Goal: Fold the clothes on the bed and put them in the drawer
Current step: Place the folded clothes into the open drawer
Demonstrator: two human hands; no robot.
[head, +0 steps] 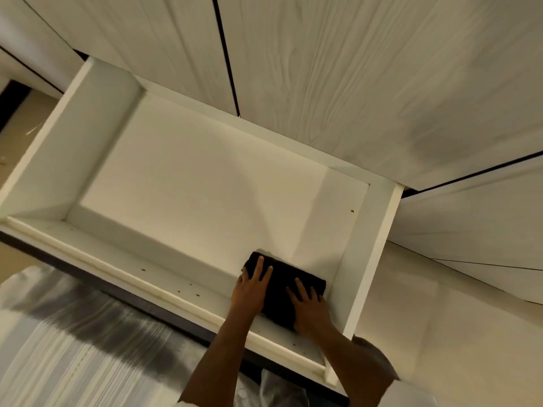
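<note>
A white drawer (88,148) is pulled out wide below me. In its near right corner lies a folded black garment (282,286). My left hand (252,286) rests flat on the garment's left end with straight fingers. On the garment's right end lies my right hand (308,306), fingers spread over the cloth. Both forearms reach in over the drawer's front edge.
White wood-grain wardrobe doors (323,69) with dark gaps rise behind the drawer. A grey and white striped cloth (73,348) lies at the lower left, below the drawer front. Most of the drawer bottom (191,177) is bare white.
</note>
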